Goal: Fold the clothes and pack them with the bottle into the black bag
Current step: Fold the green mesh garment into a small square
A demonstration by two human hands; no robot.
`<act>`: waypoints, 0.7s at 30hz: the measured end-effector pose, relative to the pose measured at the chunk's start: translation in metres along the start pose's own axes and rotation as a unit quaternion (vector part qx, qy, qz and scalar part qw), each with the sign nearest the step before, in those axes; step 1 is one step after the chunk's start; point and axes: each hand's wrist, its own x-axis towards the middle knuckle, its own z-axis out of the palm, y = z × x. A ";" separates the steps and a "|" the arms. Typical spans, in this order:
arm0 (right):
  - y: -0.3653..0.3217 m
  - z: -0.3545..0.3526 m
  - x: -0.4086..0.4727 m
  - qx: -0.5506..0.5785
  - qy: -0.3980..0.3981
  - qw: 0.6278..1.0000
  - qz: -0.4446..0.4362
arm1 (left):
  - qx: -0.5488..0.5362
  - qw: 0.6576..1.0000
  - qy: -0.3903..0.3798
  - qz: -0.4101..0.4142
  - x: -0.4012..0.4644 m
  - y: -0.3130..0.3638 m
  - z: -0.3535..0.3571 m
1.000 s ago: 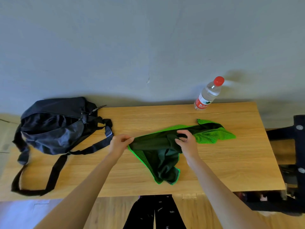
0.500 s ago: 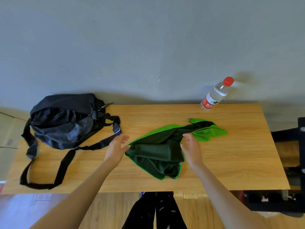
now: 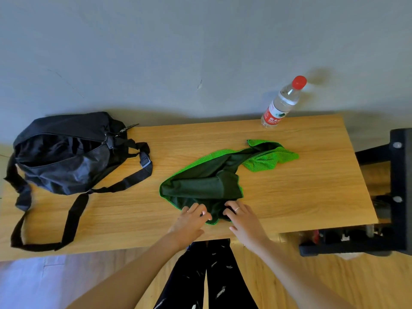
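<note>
A dark green garment (image 3: 200, 184) with bright green mesh trim lies crumpled in the middle of the wooden table (image 3: 301, 197), one mesh end trailing to the far right. My left hand (image 3: 192, 218) and my right hand (image 3: 242, 216) are side by side at its near hem, fingers curled into the cloth. The black bag (image 3: 62, 161) sits at the table's left end, its top unzipped and its straps spread toward the near edge. A clear water bottle (image 3: 279, 105) with a red cap and red label stands at the far right edge by the wall.
A grey wall runs right behind the table. A black metal frame (image 3: 399, 175) stands off the table's right end. My legs in dark trousers (image 3: 209, 275) are at the near edge, over a wooden floor.
Both hands let go of the garment's upper fold and moved toward me to its near hem. The garment settled flat on the table.
</note>
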 end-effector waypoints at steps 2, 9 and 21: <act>-0.001 0.000 -0.002 -0.007 0.036 0.999 0.002 | 0.011 0.999 0.024 -0.018 0.002 0.004 0.004; 0.002 0.002 -0.002 0.022 0.102 0.994 0.028 | 0.049 0.997 0.041 -0.037 0.011 0.009 0.009; 0.016 -0.034 -0.015 0.323 0.114 0.924 0.171 | -0.329 0.924 0.172 -0.090 -0.009 -0.006 -0.032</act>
